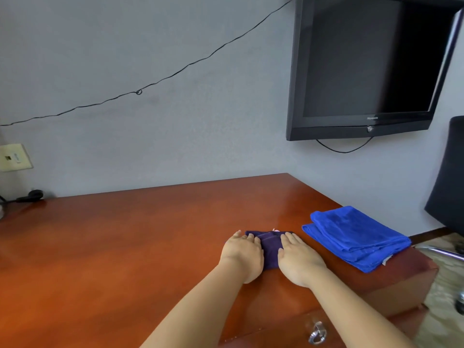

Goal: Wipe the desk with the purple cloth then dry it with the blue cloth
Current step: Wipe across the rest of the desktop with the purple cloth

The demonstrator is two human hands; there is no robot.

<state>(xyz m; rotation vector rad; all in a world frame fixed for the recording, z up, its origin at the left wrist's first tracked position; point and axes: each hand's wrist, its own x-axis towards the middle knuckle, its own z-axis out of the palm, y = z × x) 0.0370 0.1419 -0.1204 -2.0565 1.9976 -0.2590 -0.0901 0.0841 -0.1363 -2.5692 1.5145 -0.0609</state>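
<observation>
A dark purple cloth [270,247] lies folded on the glossy reddish-brown desk [125,247], right of centre. My left hand [242,256] presses flat on its left part, fingers straight. My right hand [298,259] presses flat on its right part in the same way. Both hands hide much of the cloth. A bright blue cloth [356,237] lies folded on the desk's right end, a little to the right of my right hand and apart from it.
A black TV [364,66] hangs on the grey wall above the desk's far right corner. A black chair [449,184] stands past the right edge. A dark plug and cable [30,196] sit at the far left. A metal drawer handle [317,332] is below the front edge.
</observation>
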